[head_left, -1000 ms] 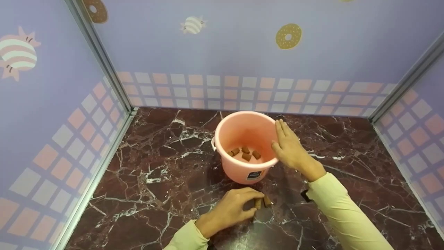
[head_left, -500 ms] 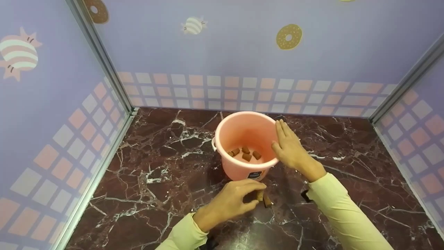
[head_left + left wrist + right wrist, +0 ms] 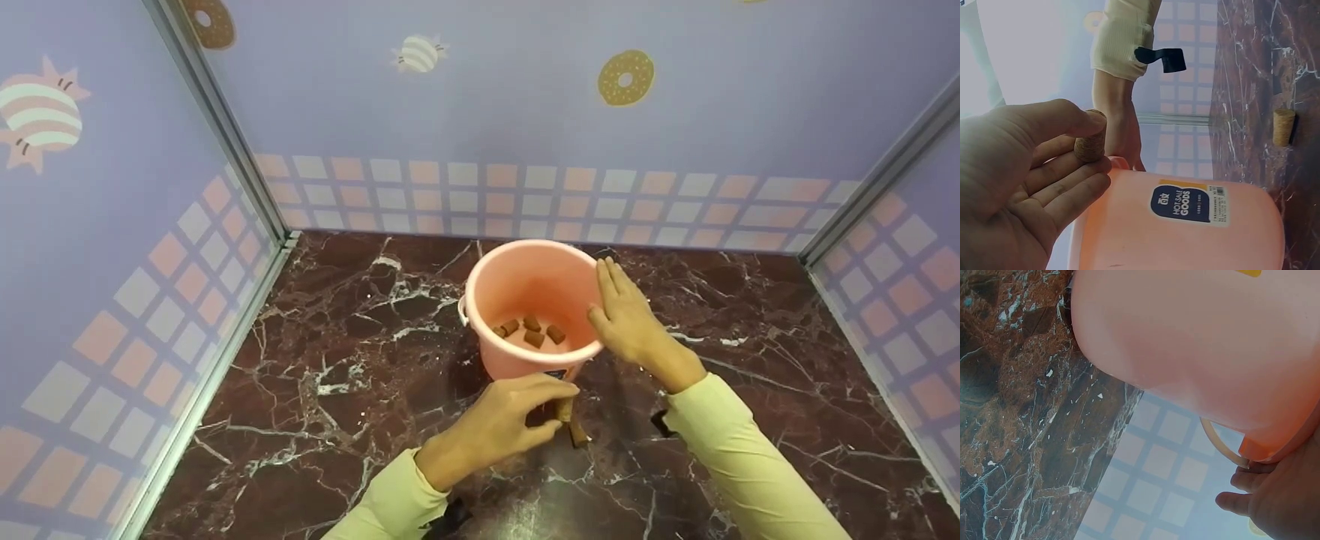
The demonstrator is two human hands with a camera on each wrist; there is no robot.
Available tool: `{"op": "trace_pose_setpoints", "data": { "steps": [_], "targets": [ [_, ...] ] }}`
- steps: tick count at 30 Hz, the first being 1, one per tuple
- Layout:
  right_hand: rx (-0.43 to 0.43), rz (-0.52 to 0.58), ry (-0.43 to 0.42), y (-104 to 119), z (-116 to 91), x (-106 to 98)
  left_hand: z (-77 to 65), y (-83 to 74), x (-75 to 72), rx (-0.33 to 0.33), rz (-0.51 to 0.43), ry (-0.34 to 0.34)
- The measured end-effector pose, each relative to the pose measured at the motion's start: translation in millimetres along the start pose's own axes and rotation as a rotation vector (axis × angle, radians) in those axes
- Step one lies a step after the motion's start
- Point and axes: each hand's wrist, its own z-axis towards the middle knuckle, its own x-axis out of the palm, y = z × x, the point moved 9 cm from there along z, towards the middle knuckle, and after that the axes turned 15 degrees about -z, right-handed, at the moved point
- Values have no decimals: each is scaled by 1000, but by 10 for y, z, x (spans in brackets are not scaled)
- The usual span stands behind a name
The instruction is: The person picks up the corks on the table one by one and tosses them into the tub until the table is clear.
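Thumb and fingertips of my left hand (image 3: 499, 420) pinch a small tapered cork (image 3: 1089, 147), raised in front of the pink bucket (image 3: 517, 364). Another cork (image 3: 1283, 128) stands on the marble-patterned surface just below, partly behind the held one in the head view. My right hand (image 3: 630, 322) rests against the right side of the bucket's rim, its fingers straight and the thumb at the inner edge. Several brown corks (image 3: 533, 340) lie on the bucket's floor. The left wrist view shows the bucket's dark label (image 3: 1182, 203) facing me.
Dark red marble-patterned tabletop (image 3: 337, 450) spreads around the bucket. Behind it stands a lilac back wall (image 3: 517, 112) with checks and sweets printed on it, and side walls close in left and right. The bucket's handle (image 3: 1219, 441) hangs at its far side.
My left hand has lifted the cork from the tabletop and moved slightly forward, toward the bucket. My right hand and the bucket have stayed in place.
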Motion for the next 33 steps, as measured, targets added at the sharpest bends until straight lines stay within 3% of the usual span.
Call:
{"op": "trace_pose_setpoints", "data": {
  "steps": [24, 33],
  "targets": [
    [-15, -12, -30, 14, -11, -21, 127, -49, -230, 11, -58, -46],
    [-12, -8, -40, 18, -19, -31, 177, -38, -358, 28, 39, -91]
  ]
}}
